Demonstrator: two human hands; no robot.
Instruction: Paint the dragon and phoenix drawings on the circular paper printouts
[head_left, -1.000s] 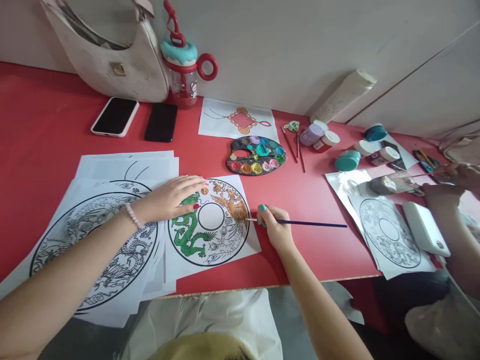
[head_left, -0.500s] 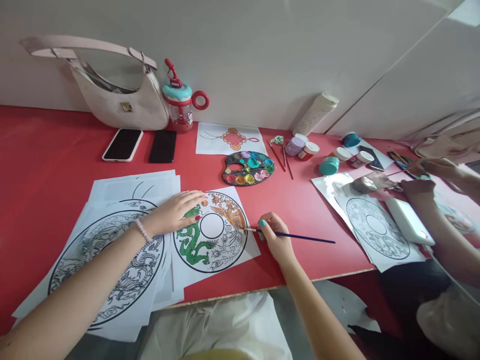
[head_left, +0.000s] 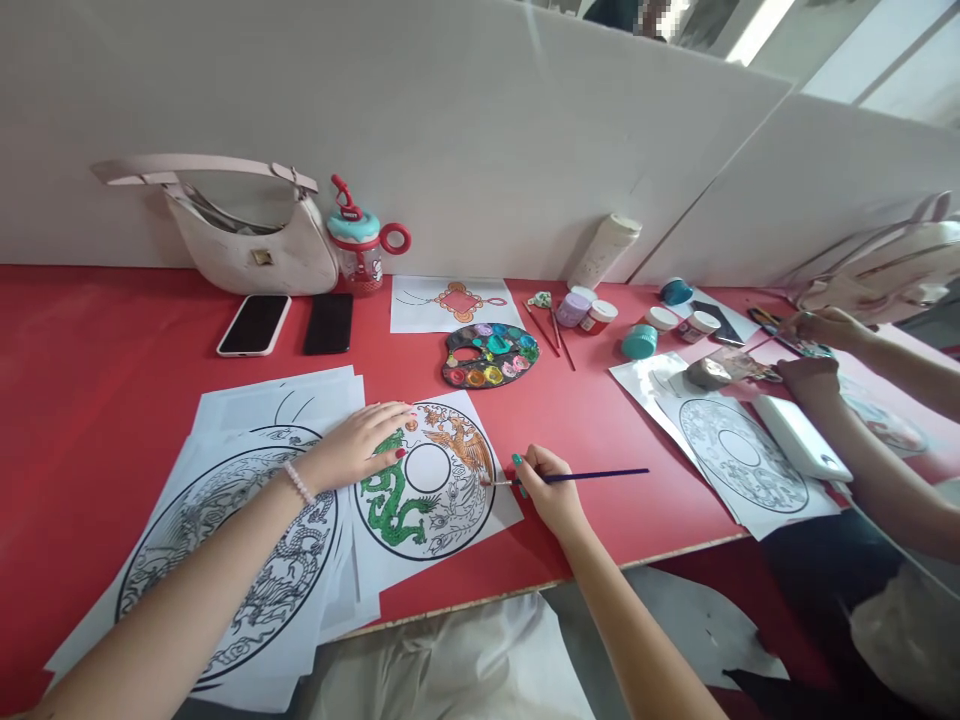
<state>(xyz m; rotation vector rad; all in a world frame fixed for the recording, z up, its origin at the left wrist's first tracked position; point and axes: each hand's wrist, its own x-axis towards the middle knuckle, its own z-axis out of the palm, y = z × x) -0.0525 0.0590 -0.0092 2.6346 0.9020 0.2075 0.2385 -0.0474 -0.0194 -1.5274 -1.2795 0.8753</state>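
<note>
My right hand (head_left: 550, 487) grips a thin paintbrush (head_left: 596, 475) with a dark blue handle, its tip on the right side of a round line drawing (head_left: 480, 525). On that sheet a dragon is painted green and part of a phoenix orange; the lower right feathers are uncoloured. Lying flat with fingers stretched out, my left hand (head_left: 367, 445) rests on the sheet's upper left, covering part of the dragon. Under my left forearm is a stack of larger printed drawings (head_left: 292, 560). Beyond the sheet sits a black palette (head_left: 450, 362) with several paint colours.
Two phones (head_left: 255, 326), a white handbag (head_left: 255, 255) and a red-lidded cup (head_left: 360, 250) stand back left. Paint jars (head_left: 598, 318), spare brushes (head_left: 556, 330) and a pale bottle (head_left: 606, 250) are behind the palette. At right, a co-worker's hands (head_left: 814, 375) work above another drawing (head_left: 742, 455).
The head view has tilted up, so things sit lower in the picture. The brush tip has moved slightly down the drawing, from the orange wing toward the uncoloured feathers. My left hand stays in place.
</note>
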